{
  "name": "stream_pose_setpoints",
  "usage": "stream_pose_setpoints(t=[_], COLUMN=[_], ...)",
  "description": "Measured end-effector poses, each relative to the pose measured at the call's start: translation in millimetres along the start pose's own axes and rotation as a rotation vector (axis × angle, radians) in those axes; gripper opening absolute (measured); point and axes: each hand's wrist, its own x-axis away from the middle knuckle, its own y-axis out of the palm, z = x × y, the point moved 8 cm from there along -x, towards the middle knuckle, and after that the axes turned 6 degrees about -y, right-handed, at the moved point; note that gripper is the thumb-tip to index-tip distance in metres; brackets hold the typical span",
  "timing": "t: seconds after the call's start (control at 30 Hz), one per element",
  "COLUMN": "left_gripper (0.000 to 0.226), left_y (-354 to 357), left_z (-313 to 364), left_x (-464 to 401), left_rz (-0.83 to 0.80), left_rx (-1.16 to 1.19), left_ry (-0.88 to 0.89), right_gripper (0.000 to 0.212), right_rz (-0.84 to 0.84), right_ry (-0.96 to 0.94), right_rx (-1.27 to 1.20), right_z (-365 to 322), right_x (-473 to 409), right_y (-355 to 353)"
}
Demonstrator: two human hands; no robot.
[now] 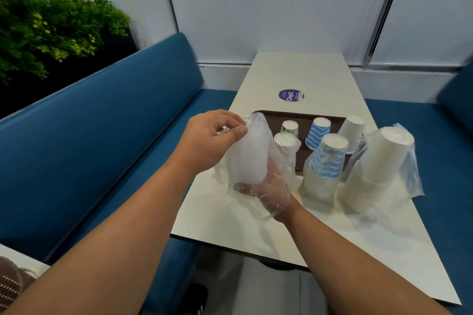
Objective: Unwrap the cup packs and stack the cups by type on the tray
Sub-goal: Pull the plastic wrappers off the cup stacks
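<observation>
Two hands share the load: my left hand [215,135] pinches the top of the clear wrapper [256,161] while my right hand [266,192], inside the film, cups the base of the translucent cup stack [252,153], held over the table's [294,225] near edge, just short of the tray [302,151]. Light, crushable cups and slippery film, I judge, so I should hold low and peel gently.

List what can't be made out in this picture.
- Head view: right hand fingers, veiled by the plastic wrap.
- Cup count in the held pack: blurred through the wrap.
- Tray near edge: behind the wrapped cup stacks.
- Small cup print: too small.
</observation>
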Motion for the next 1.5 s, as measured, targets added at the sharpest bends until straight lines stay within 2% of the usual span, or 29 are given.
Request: stream_pose_setpoints(t=[0.07, 0.13, 0.27, 0.43, 0.5, 0.6, 0.67, 0.73, 0.8, 1.0, 1.17, 1.33, 1.43, 1.5], left_gripper=[0.012, 0.012, 0.009, 0.002, 0.008, 0.017, 0.017, 0.015, 0.008, 0.005, 0.005, 0.005, 0.007, 0.011], left_y=[-1.2, -2.6, -10.3, -20.5, -24.4, -31.4, -32.8, -29.8, -26.6, -21.5, -23.3, -27.5, -29.9, -33.0], left_z=[2.5, 5.1, 4.5, 2.8, -2.0, -14.8, -22.1, -24.0, -20.5, 1.4, 5.0, 7.3, 10.8, 14.5], left_x=[-1.1, -0.6, 1.9, 6.7, 10.0, 14.0, 16.9, 20.6, 22.2, 18.6, 14.8, 16.2, 16.3, 16.0], left_rz=[0.011, 0.024, 0.088, 0.181, 0.235, 0.306, 0.322, 0.299, 0.26, 0.158, 0.192, 0.249, 0.263, 0.275], left_rx=[0.035, 0.057, 0.156, 0.311, 0.344, 0.483, 0.538, 0.524, 0.449, 0.262, 0.281, 0.328, 0.365, 0.386], left_ry=[0.009, 0.039, 0.079, 0.115, 0.099, 0.053, 0.027, 0.013, 0.03, 0.144, 0.139, 0.158, 0.187, 0.21], right_gripper=[0.082, 0.087, 0.121, 0.104, 0.102, 0.081, 0.076, 0.081, 0.1, 0.103, 0.113, 0.102, 0.064, 0.056], right_rz=[0.014, 0.011, 0.069, 0.108, 0.094, 0.059, 0.044, 0.045, 0.041, 0.04, 0.069, 0.065, 0.038, 0.002], right_ry=[-0.027, -0.028, -0.007, -0.001, -0.026, -0.023, -0.054, -0.078, -0.053, -0.078, -0.047, -0.03, -0.059, -0.067], right_rx=[-0.023, -0.028, -0.054, -0.071, -0.049, -0.061, -0.091, -0.019, 0.041, -0.011, -0.02, 0.003, -0.024, -0.123], right_z=[0.1, 2.5, -5.0, -8.1, -12.6, -10.1, -13.3, -15.9, -17.3, -17.0, -14.7, -8.2, -8.4, -7.9], right_x=[-2.2, -4.1, -2.0, -10.4, -10.5, -8.6, -9.5, -10.7, -9.9, -7.0, -9.4, -13.3, -7.5, -2.4], right_y=[-3.3, -3.0, -3.7, -10.9, -10.1, -13.5, -12.2, -10.3, -6.2, -0.5, -4.9, -10.5, -12.7, -11.4])
